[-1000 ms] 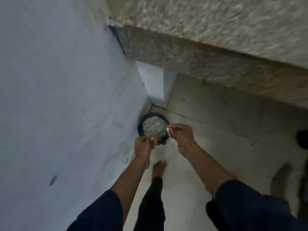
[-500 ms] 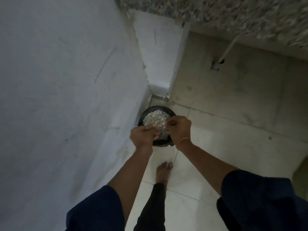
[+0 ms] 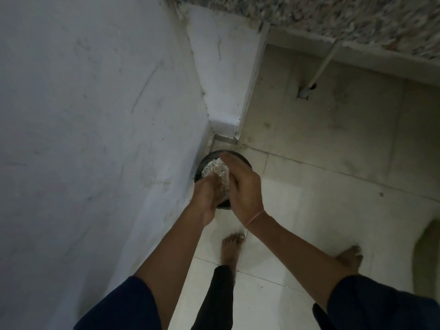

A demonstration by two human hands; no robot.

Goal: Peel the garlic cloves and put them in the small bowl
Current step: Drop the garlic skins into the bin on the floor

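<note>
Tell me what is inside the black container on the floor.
A heap of pale, shiny scraps fills the black container. The left hand and right hand hang over its near half, so that part and the bottom are hidden.

Probably a home kitchen: speckled granite surface (image 3: 333, 15) overhanging a grey corrugated drain hose (image 3: 325, 63), pale square floor tiles (image 3: 321, 222), scuffed whitewashed wall (image 3: 83, 115).

A pale plastered wall (image 3: 83, 115) fills the left of the frame, a speckled granite counter (image 3: 333, 15) crosses the upper right, a ribbed hose (image 3: 325, 63) drops beneath it, and light floor tiles (image 3: 321, 222) lie under me.
</note>
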